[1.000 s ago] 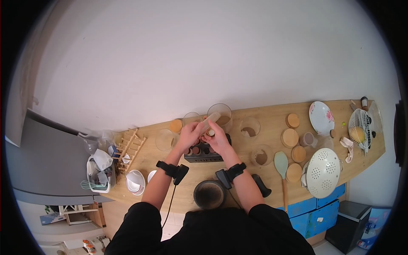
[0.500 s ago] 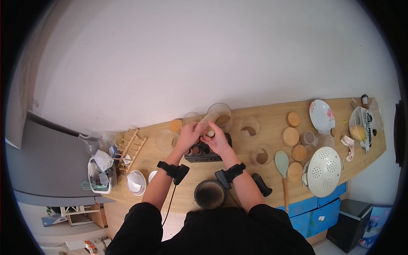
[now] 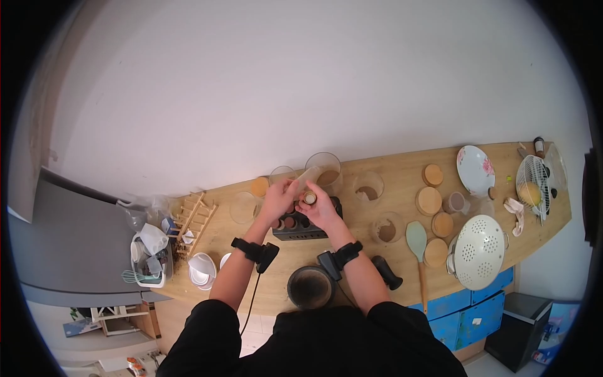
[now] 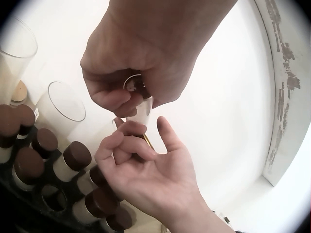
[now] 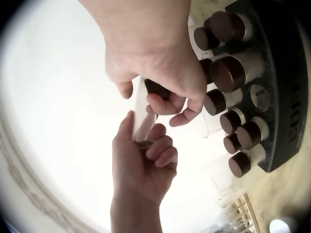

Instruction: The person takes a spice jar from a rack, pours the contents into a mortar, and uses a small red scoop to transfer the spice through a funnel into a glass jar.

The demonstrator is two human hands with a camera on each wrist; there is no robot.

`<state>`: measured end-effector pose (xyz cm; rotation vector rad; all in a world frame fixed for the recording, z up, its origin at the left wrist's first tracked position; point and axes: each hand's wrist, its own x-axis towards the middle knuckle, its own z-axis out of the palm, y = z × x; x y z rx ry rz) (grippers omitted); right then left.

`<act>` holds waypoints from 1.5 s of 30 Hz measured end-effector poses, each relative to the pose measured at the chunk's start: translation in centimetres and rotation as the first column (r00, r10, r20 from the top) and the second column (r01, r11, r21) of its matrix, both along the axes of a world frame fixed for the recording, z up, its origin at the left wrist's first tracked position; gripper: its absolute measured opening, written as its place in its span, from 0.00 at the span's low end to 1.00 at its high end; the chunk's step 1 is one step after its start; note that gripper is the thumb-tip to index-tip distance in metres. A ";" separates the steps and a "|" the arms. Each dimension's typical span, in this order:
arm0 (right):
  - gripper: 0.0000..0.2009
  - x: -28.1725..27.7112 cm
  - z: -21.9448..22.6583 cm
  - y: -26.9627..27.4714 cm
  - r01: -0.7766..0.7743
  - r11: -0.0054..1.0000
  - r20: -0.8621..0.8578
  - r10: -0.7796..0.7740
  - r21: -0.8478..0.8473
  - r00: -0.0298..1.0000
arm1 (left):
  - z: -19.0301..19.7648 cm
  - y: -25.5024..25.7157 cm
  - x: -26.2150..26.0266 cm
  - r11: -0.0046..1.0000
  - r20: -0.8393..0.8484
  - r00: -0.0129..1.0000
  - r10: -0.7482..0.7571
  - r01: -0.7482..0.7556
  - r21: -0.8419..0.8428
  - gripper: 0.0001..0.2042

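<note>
My left hand (image 3: 279,200) grips a clear glass tube (image 5: 140,114) near its lower end, above the coffee rack. The tube slants up and away toward the wall in the head view. Beside it, my right hand (image 3: 323,208) holds a dark brown cap (image 5: 156,90) in its curled fingers, with the cap's pale open side (image 3: 310,198) facing up in the head view. The right thumb stands straight, alongside the tube. Under both hands is the black rack (image 3: 301,235) lettered COFFEE, carrying several tubes with brown caps (image 5: 228,74). One rack hole (image 5: 260,97) has no capped tube.
Glass jars (image 3: 367,187) with brown powder surround the rack, their wooden lids (image 3: 429,202) lying to the right. Near my body is a dark round bowl (image 3: 311,288). A spatula (image 3: 416,242), a white colander (image 3: 478,254) and a black-handled tool (image 3: 386,274) lie rightward; a wooden rack (image 3: 191,220) is left.
Both hands keep their grip on the tube and the cap in nearly the same place. The tube and cap have shifted very slightly left in the head view.
</note>
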<state>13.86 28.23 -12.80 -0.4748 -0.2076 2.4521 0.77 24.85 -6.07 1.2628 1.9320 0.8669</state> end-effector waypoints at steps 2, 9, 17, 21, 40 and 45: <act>0.08 0.0 0.0 0.0 -0.012 1.000 -0.010 0.012 0.001 1.000 | 0.5 0.0 0.0 0.999 -0.034 0.999 -0.033 0.032 -0.030 0.18; 0.12 -0.3 2.0 -0.1 0.028 0.999 0.104 -0.030 0.015 0.994 | 0.4 -0.9 0.5 0.941 -0.372 0.921 -0.113 0.219 0.257 0.17; 0.15 -0.6 1.4 -0.3 0.016 0.999 0.206 -0.024 0.040 0.978 | 0.6 -1.2 -0.1 0.866 -0.428 0.886 -0.177 0.347 0.361 0.17; 0.13 -0.9 0.4 0.3 0.067 0.997 0.064 -0.065 -0.033 0.996 | 2.0 -1.3 0.6 0.813 -0.474 0.855 -0.213 0.424 0.399 0.17; 0.10 -0.7 0.3 0.6 0.024 1.000 -0.020 -0.024 -0.003 1.000 | 2.3 -0.1 -0.2 0.805 -0.639 0.732 -0.236 0.516 0.293 0.18; 0.11 0.0 1.1 -0.2 -0.016 0.995 0.026 0.014 0.098 1.000 | 1.1 -0.6 -0.8 0.951 -0.483 0.850 -0.210 0.292 0.101 0.19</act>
